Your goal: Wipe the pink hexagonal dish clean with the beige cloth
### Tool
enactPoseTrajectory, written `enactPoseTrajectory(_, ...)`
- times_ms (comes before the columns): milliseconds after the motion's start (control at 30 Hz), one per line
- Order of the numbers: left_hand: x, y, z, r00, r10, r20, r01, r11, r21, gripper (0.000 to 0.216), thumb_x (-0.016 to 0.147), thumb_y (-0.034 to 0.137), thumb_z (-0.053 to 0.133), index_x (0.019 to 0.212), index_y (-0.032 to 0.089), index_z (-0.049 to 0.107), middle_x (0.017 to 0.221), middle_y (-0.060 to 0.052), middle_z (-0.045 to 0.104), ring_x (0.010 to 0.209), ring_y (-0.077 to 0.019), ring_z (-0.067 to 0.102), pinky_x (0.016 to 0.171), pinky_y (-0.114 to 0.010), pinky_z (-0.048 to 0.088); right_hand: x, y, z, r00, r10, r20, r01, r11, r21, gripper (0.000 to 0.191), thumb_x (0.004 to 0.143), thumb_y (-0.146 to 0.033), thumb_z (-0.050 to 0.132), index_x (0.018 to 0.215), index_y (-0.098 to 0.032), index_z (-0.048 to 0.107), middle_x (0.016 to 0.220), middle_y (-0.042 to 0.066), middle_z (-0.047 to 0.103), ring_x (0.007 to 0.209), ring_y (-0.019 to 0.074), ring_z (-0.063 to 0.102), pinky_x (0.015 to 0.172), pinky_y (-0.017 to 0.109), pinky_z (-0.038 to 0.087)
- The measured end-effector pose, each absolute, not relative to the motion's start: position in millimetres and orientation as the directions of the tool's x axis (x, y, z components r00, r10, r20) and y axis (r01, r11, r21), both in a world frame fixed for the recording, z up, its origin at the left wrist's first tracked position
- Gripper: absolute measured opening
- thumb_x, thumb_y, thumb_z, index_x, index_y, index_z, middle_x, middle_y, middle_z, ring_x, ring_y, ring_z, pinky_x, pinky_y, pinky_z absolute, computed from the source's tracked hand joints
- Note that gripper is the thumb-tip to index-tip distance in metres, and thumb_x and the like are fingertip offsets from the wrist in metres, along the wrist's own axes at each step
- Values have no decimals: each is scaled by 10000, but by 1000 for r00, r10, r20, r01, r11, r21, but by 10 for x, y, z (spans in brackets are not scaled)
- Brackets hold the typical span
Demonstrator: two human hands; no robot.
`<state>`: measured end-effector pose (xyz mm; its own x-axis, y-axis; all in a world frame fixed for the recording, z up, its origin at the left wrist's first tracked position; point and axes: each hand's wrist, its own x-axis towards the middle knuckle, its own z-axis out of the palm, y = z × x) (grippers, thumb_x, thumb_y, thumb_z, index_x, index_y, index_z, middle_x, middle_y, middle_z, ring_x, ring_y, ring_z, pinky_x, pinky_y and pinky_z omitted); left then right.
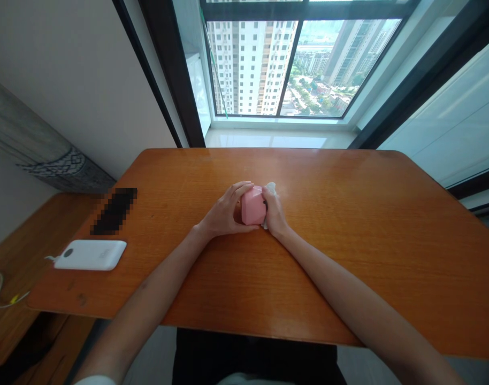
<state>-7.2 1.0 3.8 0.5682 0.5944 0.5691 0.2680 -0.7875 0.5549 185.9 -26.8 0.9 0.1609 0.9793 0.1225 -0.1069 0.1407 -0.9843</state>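
Left hand, curled wide, grips pink object from left, around middle of wooden table; right hand, partly closed, holds white tissue against object's right side. Work looks under way; amount finished or left, cannot tell.

One head-worn camera, above the near edge of the brown, round-cornered wooden counter, faces forward and down. Bare left hand and bare right hand near centre; dark-framed glass window, farther, towards 1 o'clock; black-clothed lap, close, at 6.
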Motion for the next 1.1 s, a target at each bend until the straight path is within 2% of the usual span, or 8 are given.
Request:
enactPoseTrajectory(167, 15, -31, 43, 453, 822, 346, 284, -500, 818, 936, 830, 648, 883, 1585, 225, 526, 1454, -140, 712, 1151, -315, 768, 1010, -445, 655, 1853, -286, -11, 119, 988, 94, -100, 106, -989, 568, 936, -782, 648, 811, -228, 642, 730, -9, 607, 676, 162, 515, 607, 292, 430)
enactPoseTrajectory(300, 37, -26, 5, 455, 849, 268, 227, -402, 887, 904, 908, 714, 777, 1593, 186, 512, 1487, -162, 698, 1273, -347, 731, 1077, -458, 628, 1843, -295, 15, 123, 989, 84, -113, 98, -989, 536, 940, -743, 662, 818, -221, 647, 724, -17, 592, 680, 155, 510, 609, 284, 431)
enactPoseTrajectory(400, -13, 5, -21, 496, 783, 375, 224, -532, 816, 1074, 861, 727, 849, 1695, 232, 390, 1688, -198, 523, 1482, -408, 612, 1210, -547, 568, 1841, -291, 48, 128, 988, 83, -113, 97, -989, 512, 938, -724, 658, 818, -226, 640, 722, -18, 589, 683, 155, 498, 604, 282, 426)
enactPoseTrajectory(500, -99, 51, -23, 588, 626, 512, 254, -744, 618, 1283, 765, 705, 956, 1760, 277, 269, 1793, -209, 373, 1657, -453, 418, 1362, -637, 408, 1845, -275, 59, 146, 986, 83, -117, 101, -988, 500, 938, -707, 655, 783, -236, 589, 702, -26, 552, 667, 147, 459, 587, 279, 397)
enactPoseTrajectory(667, -170, 62, 13, 629, 549, 550, 305, -825, 475, 1261, 796, 605, 973, 1772, 272, 247, 1752, -212, 439, 1634, -436, 468, 1371, -620, 415, 1850, -249, 19, 143, 986, 82, -136, 102, -986, 518, 943, -712, 654, 748, -250, 525, 670, -31, 514, 638, 146, 437, 576, 290, 376)
enactPoseTrajectory(800, -108, 24, 15, 548, 638, 542, 301, -754, 584, 1199, 727, 599, 1011, 1699, 254, 401, 1643, -188, 573, 1474, -412, 630, 1260, -564, 538, 1851, -258, 4, 137, 986, 93, -148, 113, -982, 551, 936, -763, 637, 760, -247, 562, 673, -26, 527, 633, 150, 439, 583, 298, 386)
enactPoseTrajectory(933, -20, 21, -29, 475, 804, 357, 266, -518, 813, 1032, 810, 666, 911, 1633, 202, 496, 1465, -163, 714, 1258, -365, 747, 1105, -509, 625, 1843, -278, 24, 138, 986, 89, -116, 105, -988, 556, 918, -771, 654, 798, -228, 632, 703, -11, 577, 672, 162, 495, 592, 294, 407)
enactPoseTrajectory(1100, -6, 35, -72, 496, 810, 313, 190, -453, 871, 1027, 890, 715, 824, 1684, 197, 431, 1625, -205, 596, 1444, -410, 644, 1178, -548, 588, 1835, -289, 48, 138, 987, 86, -113, 102, -988, 524, 935, -740, 645, 811, -231, 631, 710, -15, 585, 677, 161, 506, 609, 290, 431)
